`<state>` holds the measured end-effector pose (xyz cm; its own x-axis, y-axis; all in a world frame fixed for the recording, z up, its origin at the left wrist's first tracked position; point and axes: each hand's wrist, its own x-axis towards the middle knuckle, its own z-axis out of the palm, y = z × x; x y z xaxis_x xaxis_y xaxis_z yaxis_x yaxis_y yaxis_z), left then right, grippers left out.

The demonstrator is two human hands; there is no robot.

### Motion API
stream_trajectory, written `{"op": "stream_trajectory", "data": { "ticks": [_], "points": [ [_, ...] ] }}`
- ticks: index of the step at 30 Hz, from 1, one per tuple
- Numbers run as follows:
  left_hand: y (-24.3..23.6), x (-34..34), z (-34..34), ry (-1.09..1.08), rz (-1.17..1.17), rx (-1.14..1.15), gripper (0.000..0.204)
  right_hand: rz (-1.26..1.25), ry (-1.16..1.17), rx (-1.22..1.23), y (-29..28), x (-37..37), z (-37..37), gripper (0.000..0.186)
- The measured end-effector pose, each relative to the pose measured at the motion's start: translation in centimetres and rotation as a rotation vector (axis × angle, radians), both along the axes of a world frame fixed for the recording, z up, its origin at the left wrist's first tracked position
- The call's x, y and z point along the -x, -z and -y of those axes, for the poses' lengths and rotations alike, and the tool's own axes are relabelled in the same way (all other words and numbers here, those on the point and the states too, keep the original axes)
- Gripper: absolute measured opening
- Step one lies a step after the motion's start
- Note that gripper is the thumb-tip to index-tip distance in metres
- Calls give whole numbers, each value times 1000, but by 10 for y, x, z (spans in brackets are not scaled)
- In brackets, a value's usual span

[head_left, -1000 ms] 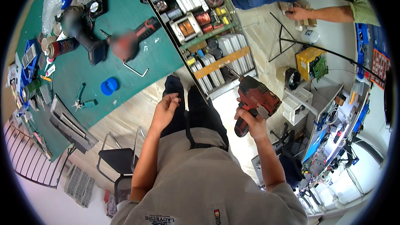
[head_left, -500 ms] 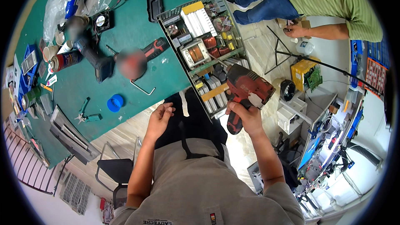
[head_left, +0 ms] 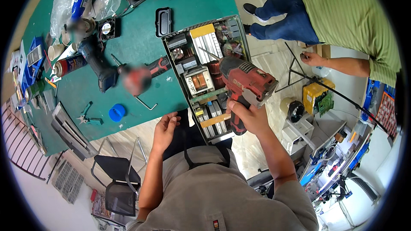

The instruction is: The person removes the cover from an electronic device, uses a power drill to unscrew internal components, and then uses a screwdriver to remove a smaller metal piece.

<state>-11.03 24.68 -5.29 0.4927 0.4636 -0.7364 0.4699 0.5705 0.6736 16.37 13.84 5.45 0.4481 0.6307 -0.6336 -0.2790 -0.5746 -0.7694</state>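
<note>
In the head view, the right hand (head_left: 250, 117) wraps its fingers round a red drill (head_left: 248, 81) over the right edge of the case (head_left: 209, 96), which holds coils (head_left: 199, 82) and metal fins (head_left: 203, 39); left of it, the left hand (head_left: 166, 131) (fingers loosely curled).

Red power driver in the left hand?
No, the right hand grips the red power driver by its handle, and the left hand is apart from it.

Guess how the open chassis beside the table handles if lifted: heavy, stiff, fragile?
Probably heavy for its size: the chassis is packed with copper-coloured coils and silver finned blocks. Likely stiff, since a green crossbar spans its frame. Exposed parts could get knocked, as its top is open.
</note>
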Motion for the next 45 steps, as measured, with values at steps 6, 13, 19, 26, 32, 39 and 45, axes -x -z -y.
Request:
{"op": "stream_trajectory", "data": {
  "ticks": [6, 13, 19, 26, 32, 39, 45],
  "points": [
    [7, -14, 7, 0, -20, 25, 35, 54, -195, 17, 10, -15, -7, 10],
    [5, -23, 2, -23, -74, 55, 35, 312, -149, -31, 1, -34, 5, 6],
    [10, -24, -6, 14, -102, 20, 34, 303, -157, 90, 4, -69, -22, 11],
    [9, -27, -7, -27, -94, 9, 33, 342, -97, 129, 35, -81, -60, 37],
    [9, -29, -7, -44, -121, 7, 32, 339, -157, 249, 38, -85, -76, 39],
    [20, -24, -2, -105, -128, 45, 32, 369, -171, 281, 45, -74, -74, 29],
    [24, -19, -1, -117, -121, 47, 33, 255, -109, 304, 53, -74, -80, 22]
  ]
}}
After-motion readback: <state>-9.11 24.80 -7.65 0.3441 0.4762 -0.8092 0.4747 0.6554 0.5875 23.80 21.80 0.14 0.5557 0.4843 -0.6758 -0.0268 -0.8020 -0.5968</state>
